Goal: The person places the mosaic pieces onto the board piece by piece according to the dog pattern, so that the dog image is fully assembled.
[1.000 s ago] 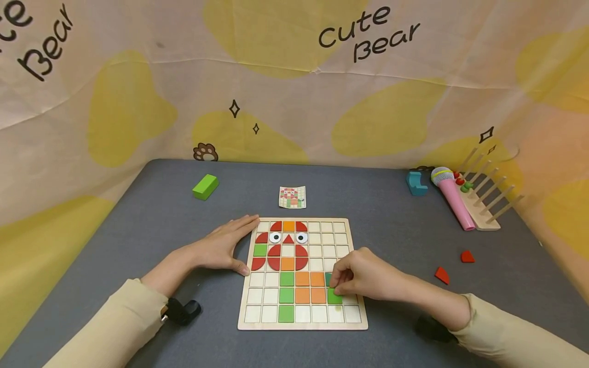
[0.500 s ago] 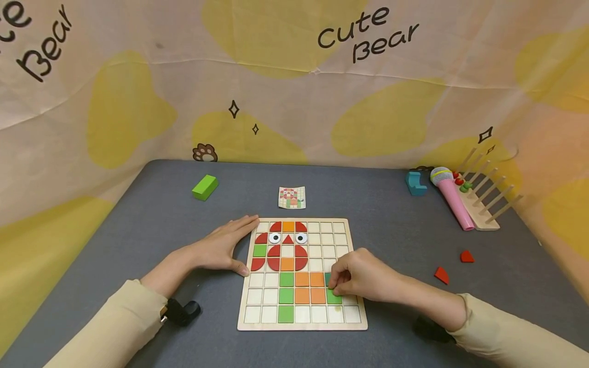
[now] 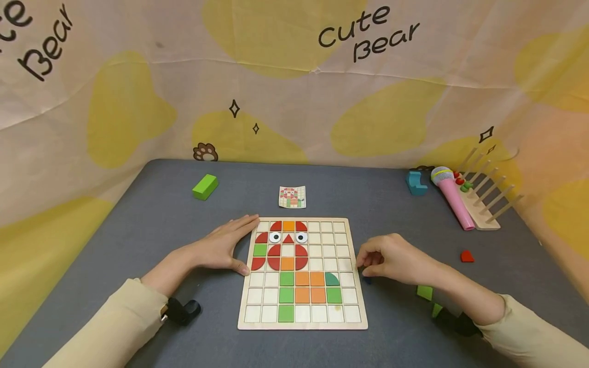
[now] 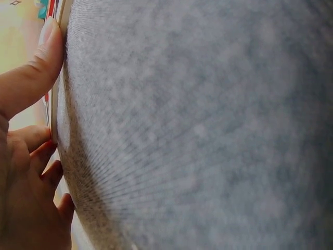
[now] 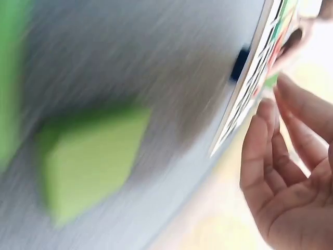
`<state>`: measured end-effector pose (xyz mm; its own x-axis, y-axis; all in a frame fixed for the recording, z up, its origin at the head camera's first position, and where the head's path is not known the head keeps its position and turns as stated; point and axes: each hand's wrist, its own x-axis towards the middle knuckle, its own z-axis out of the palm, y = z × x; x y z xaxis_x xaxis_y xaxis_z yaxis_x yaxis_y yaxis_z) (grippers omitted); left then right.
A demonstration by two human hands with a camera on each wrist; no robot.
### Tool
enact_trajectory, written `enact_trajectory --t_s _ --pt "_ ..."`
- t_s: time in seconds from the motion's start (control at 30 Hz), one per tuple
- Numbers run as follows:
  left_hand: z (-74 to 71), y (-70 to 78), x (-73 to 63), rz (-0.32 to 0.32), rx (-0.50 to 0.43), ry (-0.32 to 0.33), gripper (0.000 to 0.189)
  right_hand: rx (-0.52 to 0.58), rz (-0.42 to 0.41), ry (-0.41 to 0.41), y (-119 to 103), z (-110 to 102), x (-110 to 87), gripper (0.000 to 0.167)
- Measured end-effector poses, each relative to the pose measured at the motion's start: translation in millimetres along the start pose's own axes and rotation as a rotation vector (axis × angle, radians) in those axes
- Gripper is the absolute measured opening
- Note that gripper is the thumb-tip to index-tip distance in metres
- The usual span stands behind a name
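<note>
The wooden grid board (image 3: 315,326) lies in the middle of the table, with red, orange, green and teal pieces in its cells. My left hand (image 3: 225,244) rests along its left edge, fingers straight and thumb apart; the left wrist view shows the thumb (image 4: 49,47) against the board's side. Just off the right edge, my right hand (image 3: 391,259) hovers with loosely bent fingers, and I see nothing held. Beneath it, a small dark blue piece (image 3: 366,280) sits beside the board. A teal quarter-round piece (image 3: 332,279) lies above a green square (image 3: 334,295) on the grid.
Green blocks (image 3: 425,292) lie by my right forearm, and a red piece (image 3: 467,256) is farther right. Behind the board is a picture card (image 3: 292,197). A green block (image 3: 205,187), a blue block (image 3: 416,184), a pink toy microphone (image 3: 454,202) and a peg rack (image 3: 489,221) stand farther back.
My right hand has left the green square and moved right, off the board. The teal piece now shows fully, green blocks are uncovered, and my forearm hides one red piece. My left hand stays put.
</note>
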<state>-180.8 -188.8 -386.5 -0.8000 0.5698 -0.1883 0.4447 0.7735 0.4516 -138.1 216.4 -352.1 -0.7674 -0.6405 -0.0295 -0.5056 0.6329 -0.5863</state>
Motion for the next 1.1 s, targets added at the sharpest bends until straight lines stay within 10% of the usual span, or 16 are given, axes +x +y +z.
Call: enact_trajectory --t_s 0.73,1.1 --pt "-1.1 1.2 -0.2 0.006 0.002 0.001 0.115 0.171 -0.115 -0.377 75 -50 -52.4 0.030" --pt "-0.6 0.7 0.2 0.008 0.007 0.000 0.116 0.079 -0.161 -0.341 79 -42 -55.4 0.043"
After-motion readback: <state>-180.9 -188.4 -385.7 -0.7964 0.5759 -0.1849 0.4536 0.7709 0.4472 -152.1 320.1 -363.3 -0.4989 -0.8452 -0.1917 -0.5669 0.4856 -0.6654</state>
